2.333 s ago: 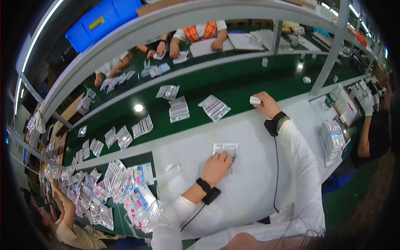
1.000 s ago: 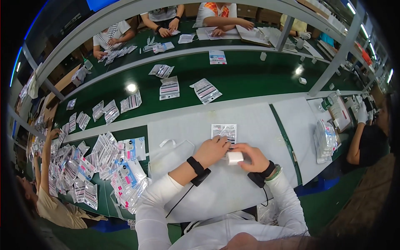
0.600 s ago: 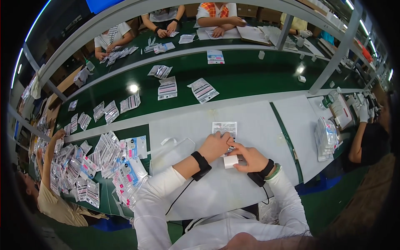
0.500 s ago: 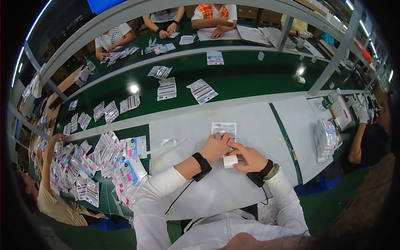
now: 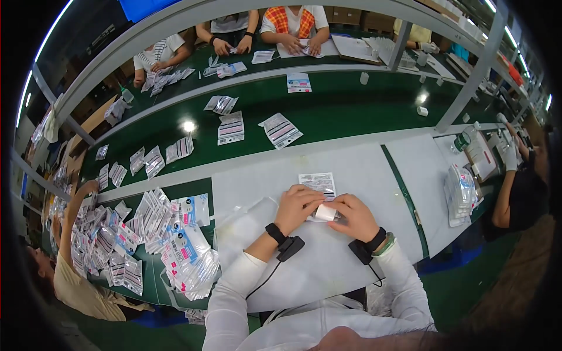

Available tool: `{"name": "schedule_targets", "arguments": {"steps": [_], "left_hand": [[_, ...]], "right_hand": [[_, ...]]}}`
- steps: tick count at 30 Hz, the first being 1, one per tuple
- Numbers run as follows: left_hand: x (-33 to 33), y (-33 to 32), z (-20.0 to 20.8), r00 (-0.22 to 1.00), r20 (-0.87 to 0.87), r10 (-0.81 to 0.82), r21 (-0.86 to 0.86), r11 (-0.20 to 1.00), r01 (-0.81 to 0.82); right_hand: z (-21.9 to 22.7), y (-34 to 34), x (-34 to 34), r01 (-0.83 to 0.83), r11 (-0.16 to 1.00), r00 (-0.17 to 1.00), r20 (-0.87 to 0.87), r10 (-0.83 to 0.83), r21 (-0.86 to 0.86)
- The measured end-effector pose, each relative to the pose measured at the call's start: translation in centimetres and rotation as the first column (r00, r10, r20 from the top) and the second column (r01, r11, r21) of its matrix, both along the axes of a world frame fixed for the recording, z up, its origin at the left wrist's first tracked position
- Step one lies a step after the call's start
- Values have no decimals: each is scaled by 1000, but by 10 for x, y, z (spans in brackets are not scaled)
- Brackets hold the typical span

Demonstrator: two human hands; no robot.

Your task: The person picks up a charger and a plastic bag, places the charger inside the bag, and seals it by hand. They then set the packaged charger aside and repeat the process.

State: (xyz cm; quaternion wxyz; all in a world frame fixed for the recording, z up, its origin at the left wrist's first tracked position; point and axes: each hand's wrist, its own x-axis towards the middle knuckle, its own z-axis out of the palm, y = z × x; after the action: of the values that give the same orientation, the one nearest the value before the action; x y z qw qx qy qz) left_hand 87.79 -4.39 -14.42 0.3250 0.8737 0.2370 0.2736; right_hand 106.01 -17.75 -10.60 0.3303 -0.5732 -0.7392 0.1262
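On the white work sheet in front of me lies a small printed pouch (image 5: 318,182), its far part showing beyond my fingers. My right hand (image 5: 358,216) is closed around a small white power adapter (image 5: 326,213), thumb and fingers along its sides. The adapter sits against the near end of the pouch; whether any of it is inside cannot be seen. From the left, my left hand (image 5: 297,205) has its fingers bent over the pouch's near part, gripping it beside the adapter. Its fingertips are partly hidden. Both wrists wear black straps with small dark boxes and cables.
A heap of printed pouches (image 5: 108,234) lies at the left, with a clear plastic bag (image 5: 252,216) beside my left forearm. More pouches rest on the green belt (image 5: 339,111) ahead. At the right are stacked packages (image 5: 459,196). Co-workers sit across, left and right.
My right hand has brought the adapter up and left against the pouch, turning it. My left hand has shifted slightly nearer to me and now lies beside the adapter.
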Motion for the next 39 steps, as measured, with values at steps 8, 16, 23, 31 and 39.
{"name": "schedule_targets", "arguments": {"steps": [8,16,23,31,39], "left_hand": [[1,-8,-1,1000,-11,16,219,976,-14],[1,-9,1,995,-38,96,562,825,-58],[24,-20,26,913,-127,387,713,676,-187],[31,-9,21,855,-186,485,726,654,-213],[20,-5,13,913,-217,346,496,845,-202]], "right_hand": [[-8,17,-5,186,982,978,-88,-188,-30],[-25,40,9,233,968,967,-85,-241,-96],[-20,37,-6,135,989,989,-44,-138,-58],[-17,36,-11,62,997,998,-15,-63,-46],[-18,30,-14,95,994,995,32,-93,-60]]}}
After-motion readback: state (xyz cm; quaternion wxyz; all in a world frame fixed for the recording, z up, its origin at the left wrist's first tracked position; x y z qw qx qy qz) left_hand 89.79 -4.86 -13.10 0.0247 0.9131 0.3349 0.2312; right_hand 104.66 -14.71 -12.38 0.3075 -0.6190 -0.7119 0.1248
